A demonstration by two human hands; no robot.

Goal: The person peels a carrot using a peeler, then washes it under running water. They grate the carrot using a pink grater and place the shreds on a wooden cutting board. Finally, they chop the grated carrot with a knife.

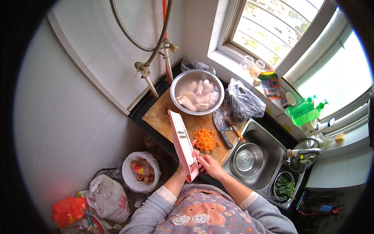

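My left hand [195, 152] grips a pink and white handheld grater [181, 139] near its lower end, tilted above the front of a wooden cutting board [159, 118]. The grater hides part of that hand. Beside its lower right edge is my right hand [212, 166], fingers bent and fingertips close to my left fingers; whether they pinch something is hard to make out. A heap of shredded carrot [204, 139] lies on the board, with a small carrot piece [218, 144] beside it. Right of these rest a cleaver [221, 122] and an orange-handled peeler [239, 134].
A metal basin [173, 95] of raw chicken pieces [198, 95] in water stands behind the shreds. Near it is a plastic bag [244, 101]. The sink [271, 140] at right holds a metal bowl [247, 159] and leafy greens [285, 185]. A lined bin [127, 172] stands lower left.
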